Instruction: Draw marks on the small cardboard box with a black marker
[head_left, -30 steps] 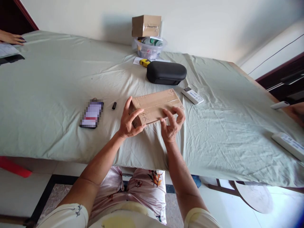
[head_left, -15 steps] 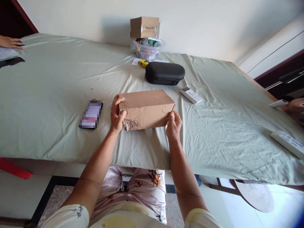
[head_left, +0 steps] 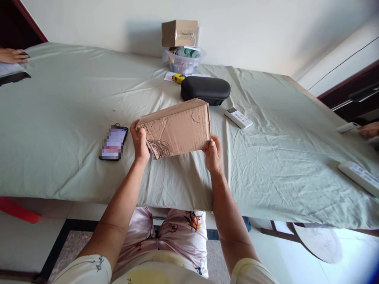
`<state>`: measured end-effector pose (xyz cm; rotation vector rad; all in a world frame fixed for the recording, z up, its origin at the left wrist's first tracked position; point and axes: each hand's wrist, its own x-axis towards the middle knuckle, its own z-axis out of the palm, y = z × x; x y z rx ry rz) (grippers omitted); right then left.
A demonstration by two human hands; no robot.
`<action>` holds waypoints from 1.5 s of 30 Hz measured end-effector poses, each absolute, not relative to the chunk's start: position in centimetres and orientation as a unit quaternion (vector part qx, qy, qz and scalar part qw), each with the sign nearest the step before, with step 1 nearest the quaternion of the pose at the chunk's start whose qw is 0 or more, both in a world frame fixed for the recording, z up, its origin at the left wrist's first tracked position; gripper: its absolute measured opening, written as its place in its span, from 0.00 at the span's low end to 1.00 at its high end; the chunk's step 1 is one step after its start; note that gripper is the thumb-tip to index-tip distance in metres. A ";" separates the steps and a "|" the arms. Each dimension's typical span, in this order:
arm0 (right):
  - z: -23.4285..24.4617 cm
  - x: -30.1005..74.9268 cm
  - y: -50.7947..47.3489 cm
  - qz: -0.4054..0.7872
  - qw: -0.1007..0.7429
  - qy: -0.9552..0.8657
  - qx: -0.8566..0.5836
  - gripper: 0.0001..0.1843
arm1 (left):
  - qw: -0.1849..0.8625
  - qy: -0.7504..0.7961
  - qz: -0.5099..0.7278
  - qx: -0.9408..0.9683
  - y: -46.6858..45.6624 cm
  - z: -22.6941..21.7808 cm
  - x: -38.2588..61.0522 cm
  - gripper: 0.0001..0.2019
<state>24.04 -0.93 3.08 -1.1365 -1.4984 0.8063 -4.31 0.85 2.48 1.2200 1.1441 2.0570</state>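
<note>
Between my two hands is a brown cardboard box (head_left: pixel 180 128), tilted so that its broad front face turns toward me. Dark scribbles mark its lower left corner. My left hand (head_left: pixel 140 142) grips the left end, thumb on the front face and the other fingers partly hidden behind. At the lower right corner, my right hand (head_left: pixel 213 154) pinches the box with its thumb in front. A phone (head_left: pixel 113 144) lies on the cloth left of the box. Just behind the box sits a black hard case (head_left: pixel 205 88).
A pale green cloth (head_left: pixel 71 106) covers the table. At the back, a small carton (head_left: pixel 179 33) rests on a plastic tub (head_left: pixel 185 62), near a yellow tape measure (head_left: pixel 178 78). White devices (head_left: pixel 238 118) lie to the right. Other people's hands (head_left: pixel 13 55) show at both side edges.
The box has tipped up toward me, its front face now showing larger and its top narrower. Its left end and my left hand have shifted slightly left.
</note>
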 end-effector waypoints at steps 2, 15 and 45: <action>2.9 24.0 -0.8 0.358 0.555 -0.582 -0.474 0.33 | 0.244 0.429 0.748 0.443 0.9 2.3 -4.1 0.39; 2.2 24.1 0.1 0.390 0.617 -0.458 -0.507 0.28 | 0.327 0.391 0.651 0.562 0.0 1.7 -1.8 0.45; 1.8 20.6 -1.2 0.327 0.586 -0.537 -0.511 0.38 | 0.199 0.526 0.613 0.555 0.1 0.1 -1.4 0.51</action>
